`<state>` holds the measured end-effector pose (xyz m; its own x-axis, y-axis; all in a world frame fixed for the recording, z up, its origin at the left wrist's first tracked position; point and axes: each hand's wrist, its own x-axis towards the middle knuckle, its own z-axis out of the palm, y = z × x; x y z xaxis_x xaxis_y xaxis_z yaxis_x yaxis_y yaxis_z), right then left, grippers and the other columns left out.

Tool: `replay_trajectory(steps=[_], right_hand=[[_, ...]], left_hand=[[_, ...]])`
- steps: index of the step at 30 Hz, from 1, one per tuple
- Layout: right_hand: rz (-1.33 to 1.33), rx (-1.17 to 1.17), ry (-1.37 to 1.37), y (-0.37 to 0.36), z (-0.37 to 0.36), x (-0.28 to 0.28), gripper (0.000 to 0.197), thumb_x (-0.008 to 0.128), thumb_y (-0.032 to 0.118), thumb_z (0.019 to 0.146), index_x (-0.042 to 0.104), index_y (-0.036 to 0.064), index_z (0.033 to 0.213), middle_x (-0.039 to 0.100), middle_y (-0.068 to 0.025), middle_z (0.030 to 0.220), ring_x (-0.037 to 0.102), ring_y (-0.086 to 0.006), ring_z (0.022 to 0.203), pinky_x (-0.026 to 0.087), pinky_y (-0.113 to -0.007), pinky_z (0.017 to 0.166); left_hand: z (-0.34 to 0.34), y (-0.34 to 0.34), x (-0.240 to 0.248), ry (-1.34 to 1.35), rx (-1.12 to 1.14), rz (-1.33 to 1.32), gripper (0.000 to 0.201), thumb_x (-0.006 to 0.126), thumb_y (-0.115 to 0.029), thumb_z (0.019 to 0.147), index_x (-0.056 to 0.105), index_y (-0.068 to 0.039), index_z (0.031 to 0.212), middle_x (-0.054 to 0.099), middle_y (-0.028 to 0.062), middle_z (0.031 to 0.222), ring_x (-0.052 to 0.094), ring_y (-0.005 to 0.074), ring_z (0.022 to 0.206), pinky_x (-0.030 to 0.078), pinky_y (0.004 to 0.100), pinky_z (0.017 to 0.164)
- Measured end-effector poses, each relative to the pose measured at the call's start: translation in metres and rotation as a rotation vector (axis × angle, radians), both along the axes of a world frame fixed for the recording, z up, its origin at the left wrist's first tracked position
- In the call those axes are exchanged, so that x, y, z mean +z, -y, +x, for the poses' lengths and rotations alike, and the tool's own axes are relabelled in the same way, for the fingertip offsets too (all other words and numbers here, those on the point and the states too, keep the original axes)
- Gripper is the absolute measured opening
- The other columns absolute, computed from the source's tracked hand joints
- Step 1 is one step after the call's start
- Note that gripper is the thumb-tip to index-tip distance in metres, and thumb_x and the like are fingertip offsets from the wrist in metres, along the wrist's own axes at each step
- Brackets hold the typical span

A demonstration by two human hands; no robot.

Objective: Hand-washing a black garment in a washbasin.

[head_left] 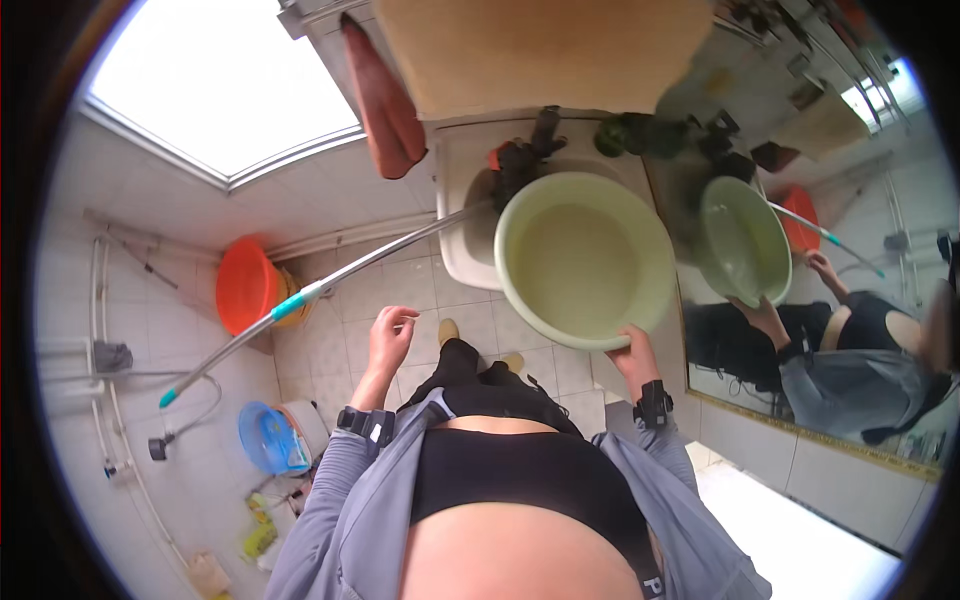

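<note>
Grey jacket [345,515] is hanging open; the right hand [636,362] is gripping a green basin [585,262] by its rim, partly covering the sink [460,268]. The left hand [391,340] is hovering empty, half-curled. Smooth walls are suggesting stiff, slippery plastic; rim hold best.

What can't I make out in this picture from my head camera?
Head view:
Sink: bowl largely hidden by the green basin held in the right hand.
Yellow container: mostly covered by the orange basin.
Beyond the window: washed out by glare.
Lower-left clutter: too small and blurred to name.
</note>
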<state>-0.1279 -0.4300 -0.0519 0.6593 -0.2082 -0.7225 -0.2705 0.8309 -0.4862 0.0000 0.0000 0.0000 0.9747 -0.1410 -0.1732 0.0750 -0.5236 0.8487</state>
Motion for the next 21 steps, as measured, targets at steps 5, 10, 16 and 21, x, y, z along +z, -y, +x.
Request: replay_trajectory(steps=[5, 10, 16, 21], right_hand=[[-0.109, -0.099, -0.083, 0.009, -0.014, 0.003, 0.026, 0.054, 0.004, 0.074, 0.053, 0.0006, 0.100, 0.056, -0.0139, 0.106, 0.055, -0.0266, 0.098, 0.048, -0.043, 0.082], [-0.060, -0.164, -0.095, -0.019, 0.011, 0.048, 0.025, 0.055, 0.003, 0.073, 0.053, 0.0012, 0.098, 0.055, -0.0119, 0.099, 0.055, -0.0254, 0.092, 0.050, -0.042, 0.077], [-0.115, -0.137, -0.090, -0.018, 0.008, 0.028, 0.035, 0.055, 0.000, 0.071, 0.050, 0.0020, 0.105, 0.053, -0.0114, 0.103, 0.054, -0.0258, 0.092, 0.048, -0.044, 0.078], [-0.111, -0.139, -0.078, -0.020, 0.006, 0.019, 0.034, 0.055, -0.001, 0.068, 0.049, 0.0022, 0.101, 0.052, -0.0105, 0.098, 0.054, -0.0246, 0.088, 0.049, -0.043, 0.073]], left_hand=[[-0.002, 0.028, 0.000, -0.038, -0.033, 0.011, 0.012, 0.056, -0.001, 0.080, 0.063, -0.003, 0.089, 0.055, 0.0085, 0.095, 0.061, 0.0172, 0.080, 0.052, 0.0283, 0.070], [0.001, 0.029, 0.000, -0.029, -0.071, 0.040, 0.013, 0.056, 0.000, 0.080, 0.063, -0.003, 0.090, 0.056, 0.0088, 0.095, 0.062, 0.0176, 0.081, 0.052, 0.0286, 0.070], [0.002, 0.032, 0.001, -0.053, -0.096, 0.032, 0.013, 0.056, 0.000, 0.080, 0.063, -0.003, 0.091, 0.056, 0.0087, 0.095, 0.064, 0.0182, 0.081, 0.052, 0.0286, 0.070], [0.001, 0.033, 0.002, -0.074, -0.103, 0.024, 0.012, 0.055, 0.000, 0.080, 0.062, -0.002, 0.090, 0.056, 0.0084, 0.095, 0.064, 0.0184, 0.081, 0.052, 0.0281, 0.070]])
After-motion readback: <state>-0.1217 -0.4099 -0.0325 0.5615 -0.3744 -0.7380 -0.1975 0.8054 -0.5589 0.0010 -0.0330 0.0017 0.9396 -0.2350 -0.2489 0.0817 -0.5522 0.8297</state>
